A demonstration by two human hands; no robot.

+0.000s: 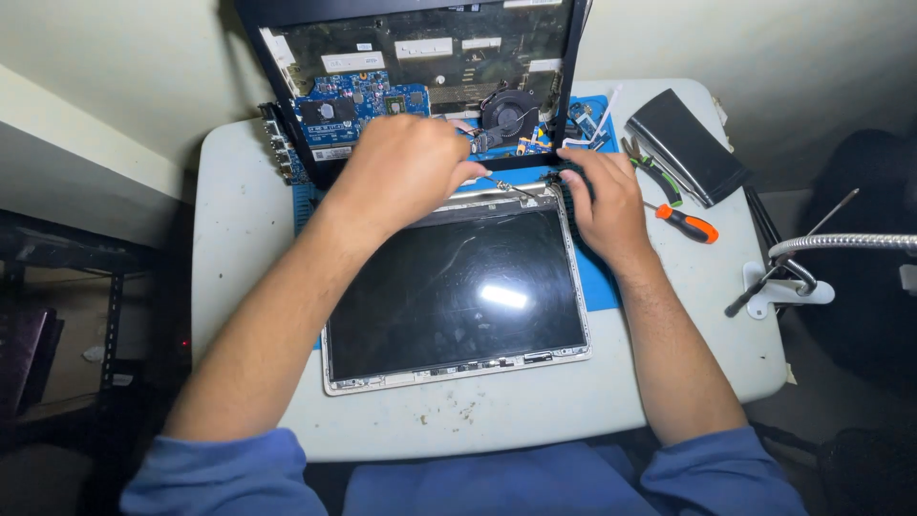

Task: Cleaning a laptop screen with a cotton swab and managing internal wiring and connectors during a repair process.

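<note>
Oddly, left hand [406, 172] and right hand [602, 196] hide the hinge (grips unreadable).

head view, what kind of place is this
Probably a small electronics repair bench: an opened laptop with bare circuit board and fan, its screen panel lying flat, and a screwdriver and pliers beside it.

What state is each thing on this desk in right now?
Laptop base: opened up, circuit board and fan exposed, tilted up.
Screen panel: lying flat, dark, bezel off.
Left hand: closed at the hinge area.
Right hand: pressing by the right hinge.
Screwdriver: lying unused.
Black cover: set aside.
</note>
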